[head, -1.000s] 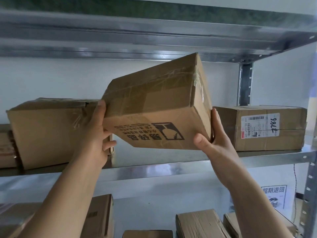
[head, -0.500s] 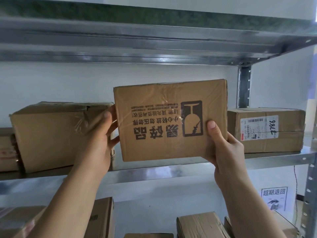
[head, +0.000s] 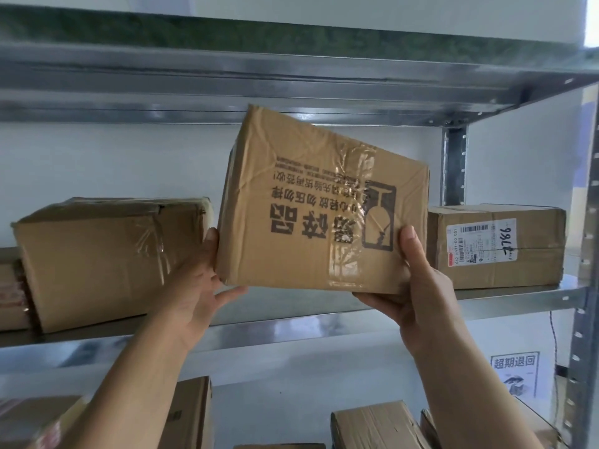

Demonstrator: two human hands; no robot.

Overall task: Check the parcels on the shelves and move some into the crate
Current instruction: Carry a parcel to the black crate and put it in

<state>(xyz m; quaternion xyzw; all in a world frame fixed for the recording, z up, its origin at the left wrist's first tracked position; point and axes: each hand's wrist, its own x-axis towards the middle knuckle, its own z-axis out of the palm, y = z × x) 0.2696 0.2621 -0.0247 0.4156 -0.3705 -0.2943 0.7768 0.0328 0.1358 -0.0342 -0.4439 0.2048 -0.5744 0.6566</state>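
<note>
I hold a brown cardboard parcel [head: 311,215] up in front of the metal shelf [head: 324,322], tilted, its printed black fragile mark and text upside down, clear tape across it. My left hand [head: 197,286] supports its lower left edge, with the thumb against the left side and fingers underneath. My right hand [head: 418,286] grips its lower right corner, thumb on the front face and fingers underneath. No crate is in view.
A larger taped box [head: 107,260] sits on the shelf at left. A labelled box [head: 496,247] marked with handwritten numbers stands at right by the upright post [head: 453,163]. Several boxes [head: 372,426] lie on the shelf below. Another shelf [head: 259,79] runs overhead.
The parcel has turned in my hands: first its taped top edge showed, then the printed face flat on, now it is tilted clockwise and raised. My hands shifted to its lower corners.
</note>
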